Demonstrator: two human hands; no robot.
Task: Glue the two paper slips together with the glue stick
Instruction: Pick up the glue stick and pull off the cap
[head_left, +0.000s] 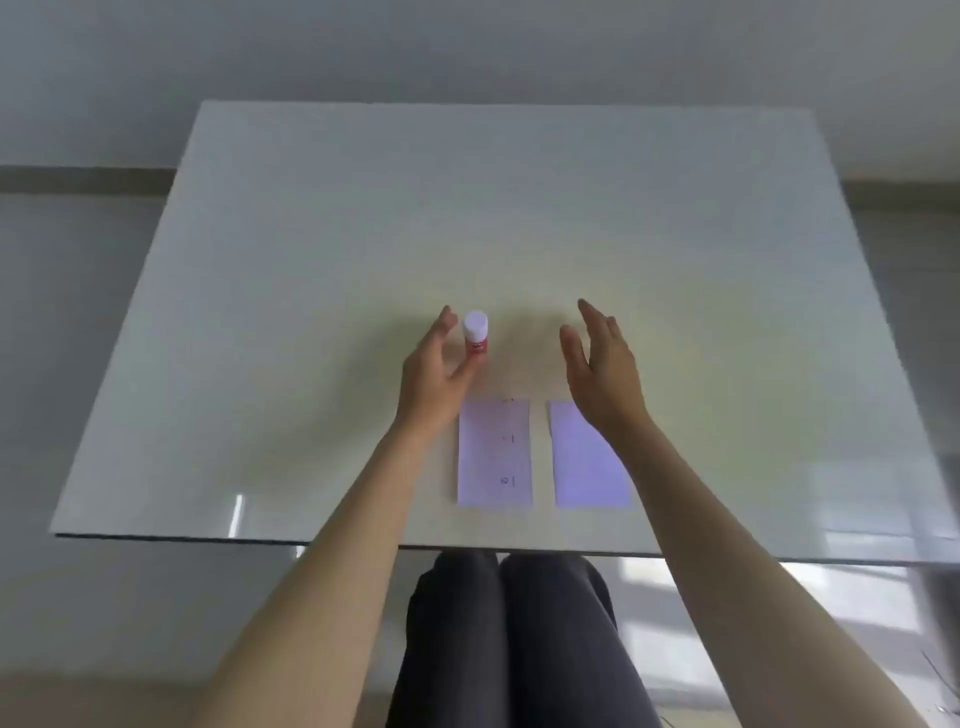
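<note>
A small glue stick (476, 333) with a white cap and red body stands upright on the white table (311, 260). My left hand (434, 379) is open just left of it, fingers spread, the thumb close under the stick; whether it touches is unclear. My right hand (602, 369) is open above the table, right of the stick, holding nothing. Two pale paper slips lie side by side near the front edge: the left slip (494, 453) has small printed marks, the right slip (587, 467) is blank and partly covered by my right wrist.
The table's front edge (363, 543) runs just above my knees in dark trousers (514, 639). Grey floor surrounds the table on the left and right.
</note>
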